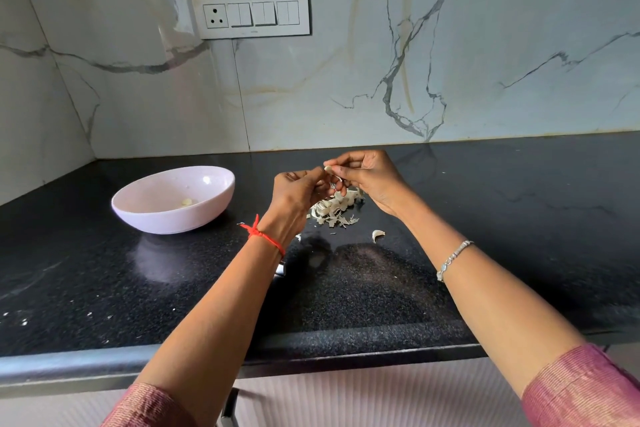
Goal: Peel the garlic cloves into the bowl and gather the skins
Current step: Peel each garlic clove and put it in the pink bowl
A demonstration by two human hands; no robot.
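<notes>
Both hands (337, 180) pinch one garlic clove (328, 168) above skins pile (334, 207); bowl (173, 199) left of hands on surface (485, 218).

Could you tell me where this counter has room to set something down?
Bare: the counter right of the right hand, to the wall. Crowded: between it and the left hand, the skin pile and loose clove; bowl further left.

No words to read here.
The wall's switch plate (251, 14) has a faint mark under its switches, too small to make out.
</notes>
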